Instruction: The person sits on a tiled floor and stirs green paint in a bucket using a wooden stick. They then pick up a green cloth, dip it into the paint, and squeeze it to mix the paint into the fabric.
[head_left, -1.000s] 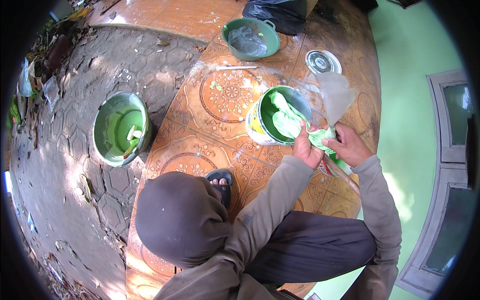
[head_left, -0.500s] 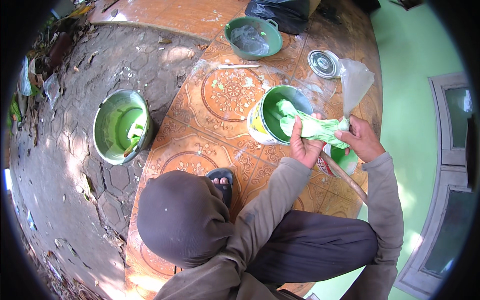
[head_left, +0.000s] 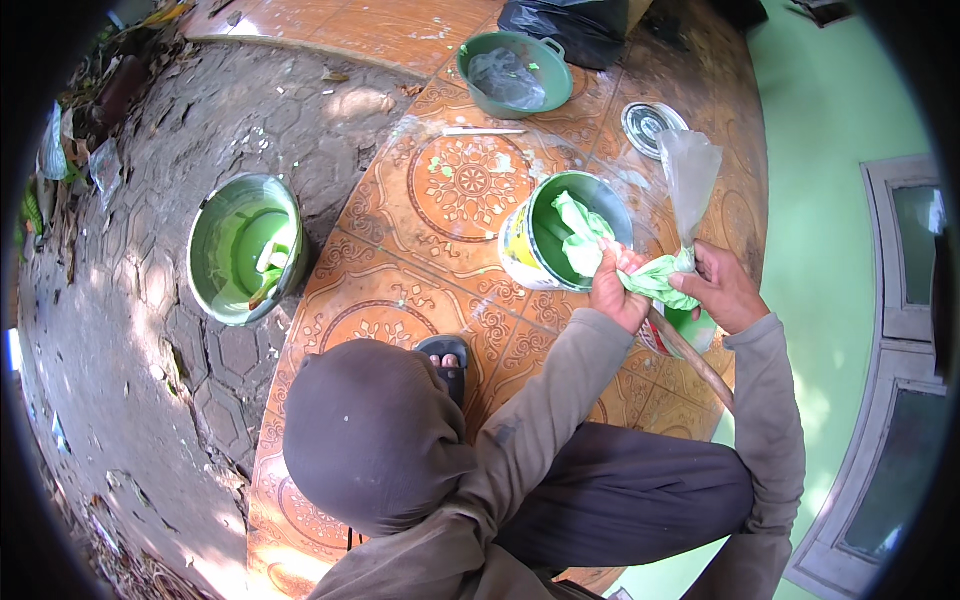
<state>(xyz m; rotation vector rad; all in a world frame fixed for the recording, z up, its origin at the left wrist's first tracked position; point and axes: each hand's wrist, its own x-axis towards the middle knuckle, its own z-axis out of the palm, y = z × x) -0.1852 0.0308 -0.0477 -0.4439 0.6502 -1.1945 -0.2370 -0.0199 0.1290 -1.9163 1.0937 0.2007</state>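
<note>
A clear plastic bag [head_left: 690, 175], smeared or filled with light green paint lower down, stretches between my two hands. My right hand [head_left: 728, 288] is closed on its twisted neck, with the open end flaring upward. My left hand [head_left: 618, 292] is wrapped round the green middle of the bag. Its crumpled far end [head_left: 582, 232] hangs into the mouth of a white bucket [head_left: 520, 243] with a green inside. Under my hands stands a second bucket [head_left: 655, 338] with green paint in it, partly hidden. A wooden stick [head_left: 695, 362] leans out from there toward my right forearm.
A basin [head_left: 212, 290] with green paint stands on the paving at left. Farther off are a green basin [head_left: 550, 75] holding clear plastic, a round lid [head_left: 650, 128], a thin white stick [head_left: 485, 131] and a black bag [head_left: 560, 30]. A green wall [head_left: 815, 230] rises at right.
My left hand has closed from a loose, spread hold into a fist round the bag. The bag is now more crumpled, and its flared end has tipped left.
</note>
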